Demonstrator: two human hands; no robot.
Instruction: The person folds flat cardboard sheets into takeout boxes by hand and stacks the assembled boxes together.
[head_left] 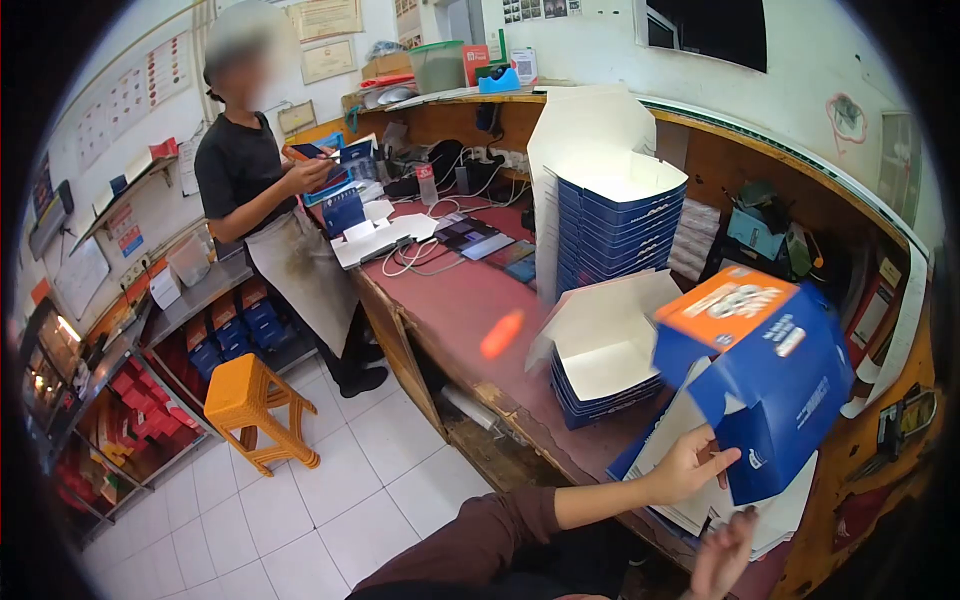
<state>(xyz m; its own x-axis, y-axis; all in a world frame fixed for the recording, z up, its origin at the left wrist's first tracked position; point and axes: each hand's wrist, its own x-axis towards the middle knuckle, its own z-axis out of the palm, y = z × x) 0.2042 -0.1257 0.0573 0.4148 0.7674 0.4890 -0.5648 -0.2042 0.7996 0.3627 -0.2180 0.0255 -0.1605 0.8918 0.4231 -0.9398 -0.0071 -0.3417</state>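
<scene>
A blue box with an orange printed panel (pixel 800 385) stands tilted, partly folded, above flat white and blue cardboard sheets (pixel 790 515) at the right of the table. My left hand (pixel 695 468) pinches the box's lower left edge between thumb and fingers. Below it and a little to the right, my right hand (pixel 725 555) is apart from the box; its fingers are blurred and partly curled. Left of the box sits a short stack of open blue boxes with white insides (pixel 605 365). Behind that rises a tall stack of the same boxes (pixel 620 230).
Beyond the red tabletop (pixel 440 300) lie phones, cables and papers. An orange blurred object (pixel 502 334) shows over the table. A person in an apron (pixel 245 190) stands at the far left side, near a yellow stool (pixel 255 405). Keys (pixel 905 425) lie at the right edge.
</scene>
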